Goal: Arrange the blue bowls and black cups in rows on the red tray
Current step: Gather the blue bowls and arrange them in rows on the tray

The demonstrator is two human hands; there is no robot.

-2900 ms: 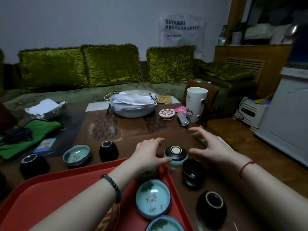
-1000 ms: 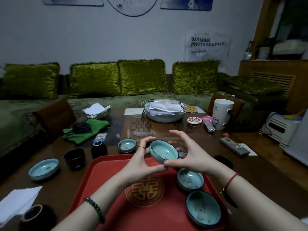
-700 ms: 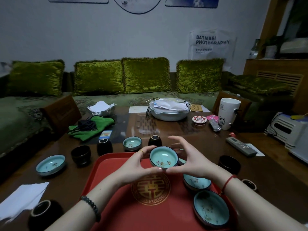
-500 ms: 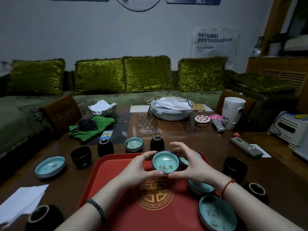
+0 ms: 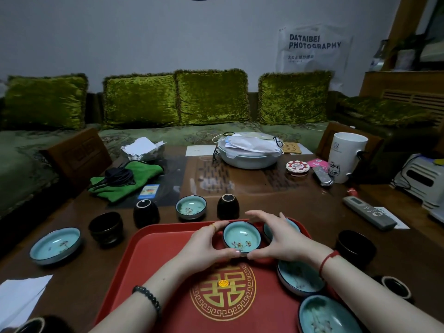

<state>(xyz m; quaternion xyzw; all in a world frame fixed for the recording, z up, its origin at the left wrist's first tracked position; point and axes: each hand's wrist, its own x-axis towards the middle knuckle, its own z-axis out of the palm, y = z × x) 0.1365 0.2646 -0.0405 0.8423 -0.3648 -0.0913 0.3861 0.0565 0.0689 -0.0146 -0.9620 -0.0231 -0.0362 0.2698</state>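
A red tray (image 5: 153, 265) with a gold emblem lies in front of me. My left hand (image 5: 204, 246) and my right hand (image 5: 278, 239) both cup a small blue bowl (image 5: 241, 236) at the tray's far edge. Three more blue bowls sit along the tray's right side: one half hidden behind my right hand (image 5: 292, 225), one below my wrist (image 5: 299, 278), one at the near corner (image 5: 326, 316). On the table beyond are a blue bowl (image 5: 191, 207), two upturned black cups (image 5: 146, 213) (image 5: 228, 206), an upright black cup (image 5: 105, 228) and a blue bowl at left (image 5: 55, 245).
Black cups stand right of the tray (image 5: 355, 245) (image 5: 396, 287) and at the near left corner (image 5: 36, 326). A remote (image 5: 368, 212), white mug (image 5: 346, 157), covered dish (image 5: 249, 152), green cloth (image 5: 125, 179) and paper (image 5: 19, 299) lie on the wooden table. A green sofa runs behind.
Both hands have lowered the blue bowl from above the tray down to the tray's far edge, beside the bowl at the far right corner.
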